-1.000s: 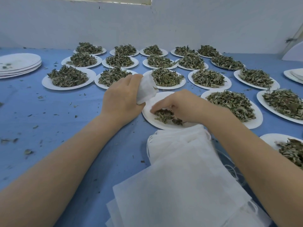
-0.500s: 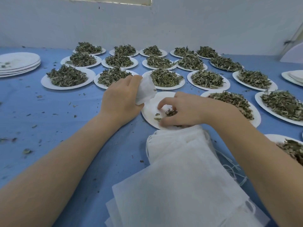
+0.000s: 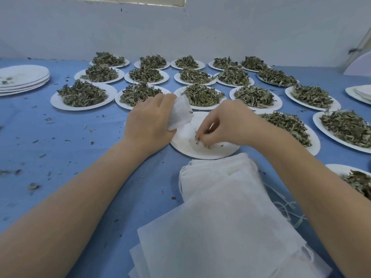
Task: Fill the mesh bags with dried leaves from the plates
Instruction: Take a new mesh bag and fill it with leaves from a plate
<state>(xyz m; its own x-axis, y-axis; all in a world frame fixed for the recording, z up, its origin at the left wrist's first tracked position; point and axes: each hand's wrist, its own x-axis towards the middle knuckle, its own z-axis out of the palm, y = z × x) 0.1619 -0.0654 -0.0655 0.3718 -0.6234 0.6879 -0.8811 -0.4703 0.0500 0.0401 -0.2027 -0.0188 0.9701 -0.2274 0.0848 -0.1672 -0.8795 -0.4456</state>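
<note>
My left hand [image 3: 149,121] grips a small white mesh bag [image 3: 179,113] just above the left rim of a nearly bare white plate [image 3: 184,141]. Over that plate my right hand [image 3: 224,125] has its fingers curled down, pinching the last scraps of dried leaves [image 3: 200,140]. A stack of flat white mesh bags [image 3: 220,217] lies in front of the plate, near me. Several plates heaped with dried leaves [image 3: 202,95] fill the far half of the blue table.
A stack of used plates [image 3: 22,79] stands at the far left, and another stack of plates [image 3: 361,93] at the far right. Leaf crumbs dot the blue tablecloth [image 3: 60,147]. A white wall [image 3: 180,33] closes the table's far side.
The leaf pile on the near plate has shrunk to a few scraps as my right hand gathered it. The left hand with the bag has stayed in place.
</note>
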